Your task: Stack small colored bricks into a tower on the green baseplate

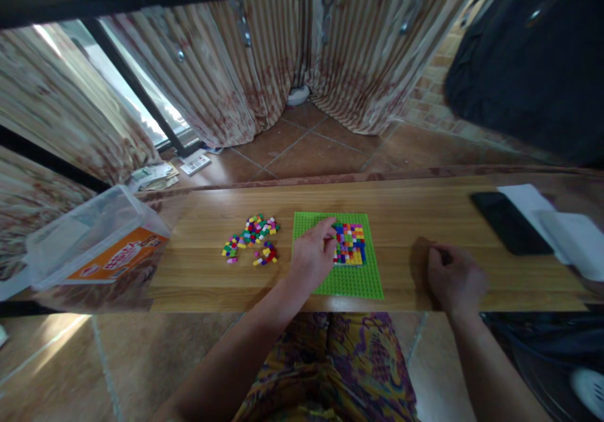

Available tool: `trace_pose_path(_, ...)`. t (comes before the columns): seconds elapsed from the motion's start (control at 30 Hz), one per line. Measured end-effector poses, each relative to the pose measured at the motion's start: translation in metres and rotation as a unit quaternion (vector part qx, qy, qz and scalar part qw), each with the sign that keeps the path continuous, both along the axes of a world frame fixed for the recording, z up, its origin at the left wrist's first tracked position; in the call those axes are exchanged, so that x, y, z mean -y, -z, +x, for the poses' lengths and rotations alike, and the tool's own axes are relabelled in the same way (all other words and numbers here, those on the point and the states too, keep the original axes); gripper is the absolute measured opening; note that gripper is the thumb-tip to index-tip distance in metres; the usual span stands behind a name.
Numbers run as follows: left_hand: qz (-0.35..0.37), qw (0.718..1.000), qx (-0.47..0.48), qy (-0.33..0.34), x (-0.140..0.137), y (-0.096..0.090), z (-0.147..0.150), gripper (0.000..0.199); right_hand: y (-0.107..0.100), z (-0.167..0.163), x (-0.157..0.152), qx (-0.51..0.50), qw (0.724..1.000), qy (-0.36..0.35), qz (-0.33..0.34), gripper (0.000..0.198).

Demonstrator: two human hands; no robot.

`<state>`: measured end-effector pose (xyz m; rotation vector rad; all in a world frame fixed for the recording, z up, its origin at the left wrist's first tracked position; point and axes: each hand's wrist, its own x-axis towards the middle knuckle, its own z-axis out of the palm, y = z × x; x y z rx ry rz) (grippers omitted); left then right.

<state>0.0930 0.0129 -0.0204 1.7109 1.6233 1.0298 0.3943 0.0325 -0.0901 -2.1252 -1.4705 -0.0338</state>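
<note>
My left hand (315, 249) is over the left part of a green studded baseplate (361, 285), its thumb and fingers drawn together at the left edge of a multicoloured patch of toy bricks (352, 244). Whatever sits between those fingertips is too small or hidden to make out. The patch is roughly square, and my hand covers part of its left side. On the wooden table to the right, apart from the plate, my right hand (457, 277) rests curled into a loose fist with nothing visible in it. Loose small bricks (255, 230) lie in piles left of the plate.
A clear plastic tub (94, 221) with an orange label stands at the table's left end. A dark phone-like slab (509, 221) and white sheets (573, 236) lie at the right end. Beyond the table (212, 205) are curtains (226, 76) and a tiled floor.
</note>
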Motion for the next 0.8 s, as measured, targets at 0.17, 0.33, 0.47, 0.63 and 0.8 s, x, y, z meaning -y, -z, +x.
trace_pose_path(0.17,-0.018,1.000,-0.020,0.008,-0.003,-0.002,0.000,0.046,0.000,0.001,0.000,0.003,1.000,-0.007,0.001,0.032)
trace_pose_path(0.33,-0.007,0.997,-0.082,0.003,-0.005,-0.008,-0.001,0.041,0.001,0.001,0.000,-0.009,1.000,0.008,-0.013,0.034)
trace_pose_path(0.47,0.008,0.996,-0.093,0.002,-0.003,-0.003,0.000,0.039,0.001,0.002,0.000,-0.005,1.000,0.002,-0.008,0.035)
trace_pose_path(0.63,0.057,0.995,-0.084,-0.006,0.010,0.007,-0.003,0.038,0.000,0.001,0.000,0.012,1.000,-0.005,-0.002,0.035)
trace_pose_path(0.8,0.074,0.988,-0.125,-0.047,0.036,0.011,-0.043,0.032,0.001,0.003,0.000,0.013,1.000,-0.007,-0.011,0.034)
